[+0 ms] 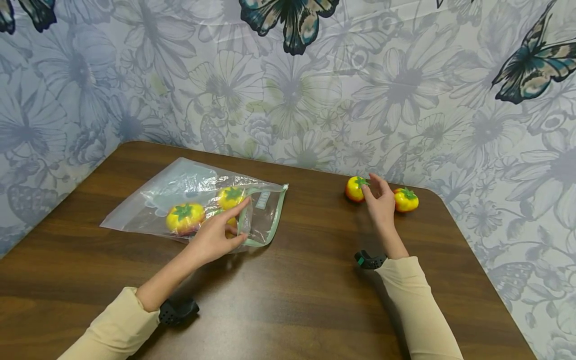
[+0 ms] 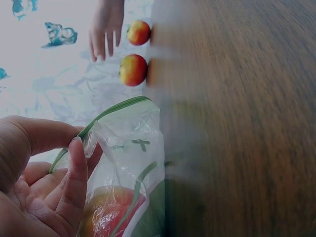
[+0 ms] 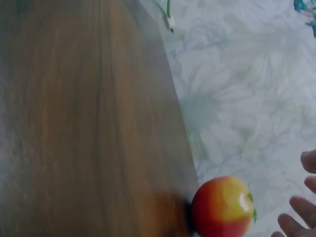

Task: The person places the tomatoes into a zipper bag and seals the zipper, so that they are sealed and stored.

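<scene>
A clear zip bag [image 1: 166, 195] with a green-edged mouth lies on the table, its mouth towards the right. Inside show red-and-yellow, tomato-like fruits [image 1: 185, 218] with green leafy tops. My left hand [image 1: 216, 237] pinches the bag's green rim [image 2: 116, 107] between thumb and finger, as the left wrist view shows. Towards the back right, my right hand [image 1: 381, 205] reaches with parted fingers, nothing gripped. Its fingertips are close to one loose fruit [image 1: 356, 189]; a second loose fruit [image 1: 406, 200] sits just right of the hand. In the right wrist view, a fruit [image 3: 222, 207] is beside the spread fingers [image 3: 296, 223].
The brown wooden table [image 1: 297, 300] ends at the back against a floral cloth wall [image 1: 292, 100] with butterflies. Both loose fruits stand near that back edge. Each wrist wears a black camera band [image 1: 177, 311].
</scene>
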A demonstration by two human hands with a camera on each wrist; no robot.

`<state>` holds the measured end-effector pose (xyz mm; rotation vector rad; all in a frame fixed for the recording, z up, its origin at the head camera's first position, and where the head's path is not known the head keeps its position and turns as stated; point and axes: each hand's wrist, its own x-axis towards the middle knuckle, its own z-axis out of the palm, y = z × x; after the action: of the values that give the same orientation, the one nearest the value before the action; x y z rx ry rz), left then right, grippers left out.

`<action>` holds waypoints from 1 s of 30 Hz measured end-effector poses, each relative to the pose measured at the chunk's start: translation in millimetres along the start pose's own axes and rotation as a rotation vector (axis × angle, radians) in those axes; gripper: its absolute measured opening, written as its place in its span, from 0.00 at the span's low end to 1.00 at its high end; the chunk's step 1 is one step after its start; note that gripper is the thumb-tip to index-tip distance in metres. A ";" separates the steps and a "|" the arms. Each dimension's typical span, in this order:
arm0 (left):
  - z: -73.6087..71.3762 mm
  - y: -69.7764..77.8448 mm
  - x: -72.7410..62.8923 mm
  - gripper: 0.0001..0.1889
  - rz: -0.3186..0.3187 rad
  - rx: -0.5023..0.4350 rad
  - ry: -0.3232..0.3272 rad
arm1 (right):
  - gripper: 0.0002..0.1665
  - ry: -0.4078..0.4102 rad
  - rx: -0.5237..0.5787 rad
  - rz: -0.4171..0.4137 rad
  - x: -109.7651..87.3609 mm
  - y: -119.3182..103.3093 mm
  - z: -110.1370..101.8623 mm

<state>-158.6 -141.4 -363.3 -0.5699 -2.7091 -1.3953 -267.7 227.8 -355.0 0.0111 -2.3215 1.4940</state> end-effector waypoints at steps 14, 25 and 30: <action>0.2 -0.8 0.1 0.42 -0.001 -0.013 -0.008 | 0.33 -0.026 -0.065 0.114 7.6 21.6 2.2; 0.6 -0.7 0.1 0.42 0.000 -0.024 -0.011 | 0.40 -0.062 0.001 0.249 14.2 35.5 5.3; 0.1 0.7 -0.7 0.42 -0.007 -0.024 -0.012 | 0.41 -0.076 -0.025 0.293 15.8 38.8 6.0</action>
<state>-157.7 -141.2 -362.9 -0.5735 -2.7097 -1.4320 -292.3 242.5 -386.2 -0.2967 -2.4869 1.6238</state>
